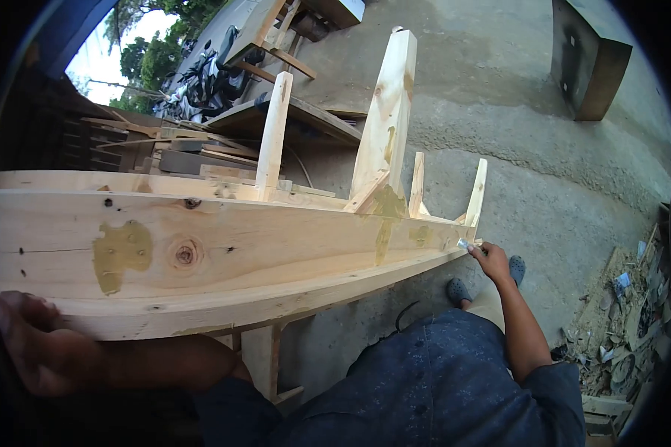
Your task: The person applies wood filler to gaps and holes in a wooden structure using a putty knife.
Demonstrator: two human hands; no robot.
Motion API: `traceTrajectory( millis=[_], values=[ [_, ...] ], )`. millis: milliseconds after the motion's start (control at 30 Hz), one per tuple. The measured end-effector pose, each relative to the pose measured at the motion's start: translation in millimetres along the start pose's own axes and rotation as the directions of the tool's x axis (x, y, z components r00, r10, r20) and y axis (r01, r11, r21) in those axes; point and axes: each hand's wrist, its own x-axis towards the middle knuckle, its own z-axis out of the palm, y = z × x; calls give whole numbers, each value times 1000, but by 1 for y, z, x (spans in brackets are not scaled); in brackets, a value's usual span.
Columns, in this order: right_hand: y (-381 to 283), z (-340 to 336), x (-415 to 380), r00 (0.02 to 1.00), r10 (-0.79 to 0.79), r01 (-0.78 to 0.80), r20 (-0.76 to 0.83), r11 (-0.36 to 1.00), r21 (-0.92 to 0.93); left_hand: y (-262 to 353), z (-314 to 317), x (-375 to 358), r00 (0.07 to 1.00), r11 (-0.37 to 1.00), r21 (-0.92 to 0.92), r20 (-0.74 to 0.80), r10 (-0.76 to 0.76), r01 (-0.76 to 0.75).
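Pale wooden board (pixel 306 238) bearing knots (pixel 186 254) and mustard patches (pixel 121 257).

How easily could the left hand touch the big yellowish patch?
Yes, probably quite easily. The left hand is at the near edge of the board, close to the patch, and nothing seems to stand on the wood between them.

Pale bare wood, smooth and matt, over rough concrete.
I see knots in the long pale wooden board (pixel 261 237), dull olive-tan filler patches (pixel 123 255) on its face, and a matt dark blue cloth shirt (pixel 417 380).
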Motion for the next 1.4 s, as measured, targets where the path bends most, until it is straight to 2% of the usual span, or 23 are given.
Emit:
traceTrajectory(
  millis=[100, 200, 267, 300, 333, 400, 467, 533, 600, 733, 833, 967, 1000, 1033, 1067, 1100, 1133, 1167, 1200, 1233, 1300, 1333, 1400],
  values=[
    [9, -8, -6, 998, -16, 15, -57, 1000, -22, 0, -1, -4, 999, 999, 29, -36, -33, 35],
    [8, -28, -7, 999, -40, 41, 30, 998, -36, 17, 15, -8, 992, 988, 144, -117, -46, 63],
    [15, -39, -1, 984, -166, 166, 66, 986, 13, 21, 19, -9, 973, 973, 158, -180, -142, 171],
    [16, -45, 5, 962, -272, 273, 30, 962, -19, 20, 14, -9, 980, 974, 135, -113, -166, 181],
    [18, -55, 11, 958, -285, 287, 33, 957, -37, 22, 12, -9, 976, 970, 148, -129, -173, 192],
    [11, -76, 24, 960, -270, 271, 77, 963, 0, 23, 11, -7, 993, 983, 140, -4, -117, 117],
    [-5, -99, 37, 939, -331, 332, 93, 943, 3, 24, 9, -4, 995, 982, 168, 29, -96, 89],
    [-38, -129, 39, 918, -382, 383, 103, 924, 14, 26, 8, -1, 989, 975, 221, 145, 5, -38],
    [-91, -161, 26, 949, -276, 246, 155, 951, 187, 33, 11, 2, 986, 974, 223, 165, 2, -39],
    [-130, -182, 28, 930, -340, 285, 138, 907, 311, 41, 16, 6, 980, 969, 245, 197, -25, -25],
    [-148, -178, 26, 905, -377, 271, 195, 867, 419, 39, 17, 12, 964, 952, 259, 247, 98, -163],
    [-191, -183, 7, 800, -534, 361, 275, 793, 490, 43, 17, 16, 951, 918, 349, 297, 84, -190],
    [-209, -186, 0, 783, -551, 374, 289, 788, 490, 41, 21, 17, 959, 932, 301, 255, 127, -204],
    [-229, -190, -8, 662, -724, 613, 195, 673, 415, 39, 23, 18, 963, 943, 249, 208, 170, -220],
    [-251, -195, -20, 493, -862, 805, 120, 504, 313, 38, 23, 19, 964, 937, 270, 206, 169, -222],
    [-282, -206, -42, 393, -914, 875, 97, 404, 267, 37, 22, 20, 960, 939, 253, 216, 180, -233],
    [-302, -208, -50, 379, -920, 880, 104, 392, 267, 36, 21, 21, 956, 942, 234, 227, 189, -241],
    [-319, -210, -55, 188, -978, 967, 93, 200, 156, 36, 21, 21, 956, 940, 245, 232, 182, -238],
    [-336, -211, -59, -12, -995, 999, 103, -8, 42, 35, 20, 21, 958, 936, 261, 226, 177, -235],
    [-353, -214, -63, -26, -993, 999, 112, -22, 42, 33, 19, 21, 952, 932, 259, 235, 195, -254],
    [-385, -216, -70, -304, -940, 930, 156, -329, -165, 30, 18, 21, 944, 924, 256, 245, 222, -283],
    [-397, -216, -70, -315, -935, 926, 164, -340, -163, 30, 17, 21, 947, 922, 269, 239, 216, -279],
    [-419, -213, -71, -470, -862, 828, 192, -505, -243, 28, 15, 21, 936, 913, 268, 260, 238, -307]
  ],
)
